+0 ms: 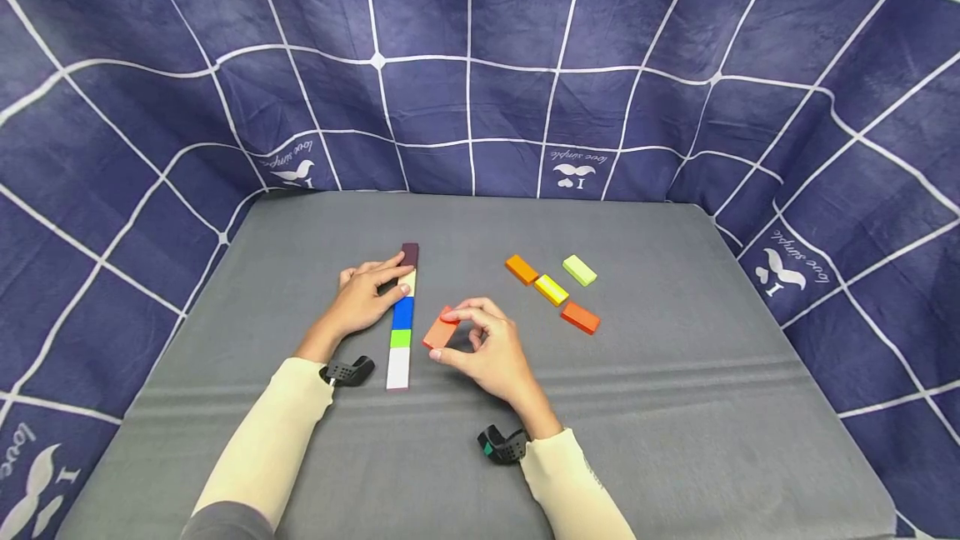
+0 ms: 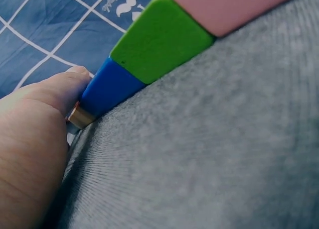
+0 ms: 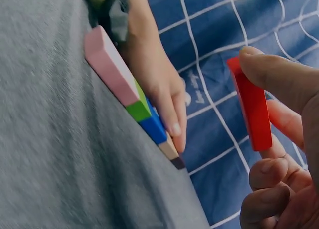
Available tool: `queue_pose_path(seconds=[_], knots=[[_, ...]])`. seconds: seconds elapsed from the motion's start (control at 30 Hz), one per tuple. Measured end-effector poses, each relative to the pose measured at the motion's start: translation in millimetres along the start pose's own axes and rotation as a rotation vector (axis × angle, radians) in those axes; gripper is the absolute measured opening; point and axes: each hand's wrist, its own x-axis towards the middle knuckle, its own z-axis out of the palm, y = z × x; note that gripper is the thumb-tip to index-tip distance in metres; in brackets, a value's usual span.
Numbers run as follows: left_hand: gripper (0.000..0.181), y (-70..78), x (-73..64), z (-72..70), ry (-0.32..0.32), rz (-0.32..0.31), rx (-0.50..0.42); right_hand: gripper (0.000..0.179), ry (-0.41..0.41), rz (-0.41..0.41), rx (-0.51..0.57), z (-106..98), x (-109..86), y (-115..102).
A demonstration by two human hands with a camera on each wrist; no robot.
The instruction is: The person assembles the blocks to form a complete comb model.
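A straight row of flat blocks lies on the grey cloth, running away from the person. From near to far come a pale pink block point(image 1: 399, 368), a green block point(image 1: 401, 338), a blue block point(image 1: 402, 314), a cream block point(image 1: 408, 282) and a dark brown block point(image 1: 409, 254). My left hand point(image 1: 367, 294) rests at the row's left side, its fingertips touching the cream and dark blocks. Just right of the row, my right hand point(image 1: 491, 352) pinches a red block point(image 3: 252, 109) between thumb and fingers, held above the cloth and tilted.
Farther right on the grey table point(image 1: 675, 315) lie an orange block point(image 1: 521, 269), a yellow block point(image 1: 552, 290), a red-orange block point(image 1: 581, 317) and a yellow-green block point(image 1: 579, 270). A blue curtain point(image 1: 517, 98) with white lines surrounds the back and sides.
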Motion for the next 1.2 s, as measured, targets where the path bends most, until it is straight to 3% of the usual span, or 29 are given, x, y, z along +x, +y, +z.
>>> queue_pose_path(seconds=[0.2, 0.6, 1.2], knots=[[0.045, 1.7, 0.8, -0.4, -0.012, 0.005, -0.009, 0.046, -0.052, -0.057, -0.030, 10, -3.5, -7], [0.043, 4.2, 3.5, -2.4, -0.004, 0.032, -0.016, 0.044, -0.248, -0.133, -0.144, 30, -10.2, -18], [0.045, -1.9, -1.4, -0.5, -0.008, 0.024, -0.012, 0.051, -0.422, -0.111, -0.219, 43, -22.5, -14]])
